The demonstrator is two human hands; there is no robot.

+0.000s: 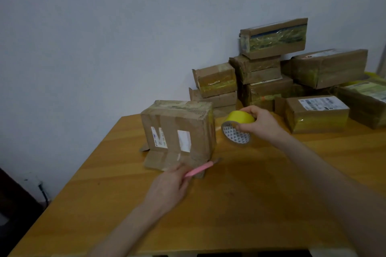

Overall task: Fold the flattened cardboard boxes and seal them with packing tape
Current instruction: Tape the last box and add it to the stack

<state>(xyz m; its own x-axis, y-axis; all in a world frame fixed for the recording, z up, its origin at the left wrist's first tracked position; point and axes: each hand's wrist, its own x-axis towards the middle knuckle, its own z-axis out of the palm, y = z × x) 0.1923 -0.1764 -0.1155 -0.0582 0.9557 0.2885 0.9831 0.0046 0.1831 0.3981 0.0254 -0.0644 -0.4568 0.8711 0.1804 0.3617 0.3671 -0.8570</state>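
A worn cardboard box (177, 129) stands upright on the wooden table (240, 204), its top taped and its bottom flaps splayed out on the tabletop. My left hand (169, 185) holds a thin pink cutter (201, 169) just in front of the box's lower flap. My right hand (261, 124) grips a roll of yellow packing tape (237, 126) in the air to the right of the box, with the roll's patterned core facing me.
Several sealed cardboard boxes (273, 37) are stacked against the wall at the back right. One labelled box (315, 113) lies on the table right of my right hand. The table's left edge drops to a dark floor.
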